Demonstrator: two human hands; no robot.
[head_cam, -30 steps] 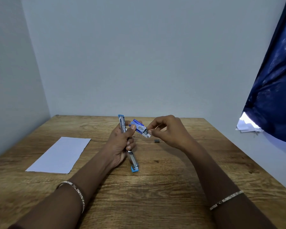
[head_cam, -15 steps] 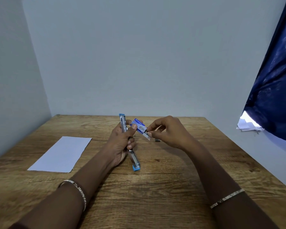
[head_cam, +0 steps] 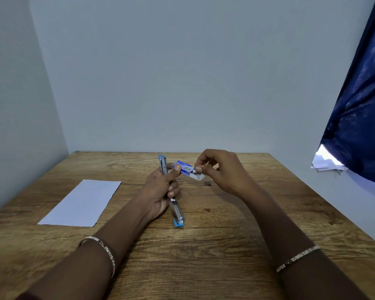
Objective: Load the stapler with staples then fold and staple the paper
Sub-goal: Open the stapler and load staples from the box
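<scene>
Staple box: flap now open, right hand fingers pinching inside; left hand gripping opened stapler, centre frame; loading imminent.

Both bare hands raised close together above the tabletop.

The left hand is curled in a fist-like grip, thumb pressed forward, closed around a long blue-and-silver stapler. The right hand pinches with thumb and forefinger at a small blue-and-white staple box. A thin bangle circles each forearm.
</scene>
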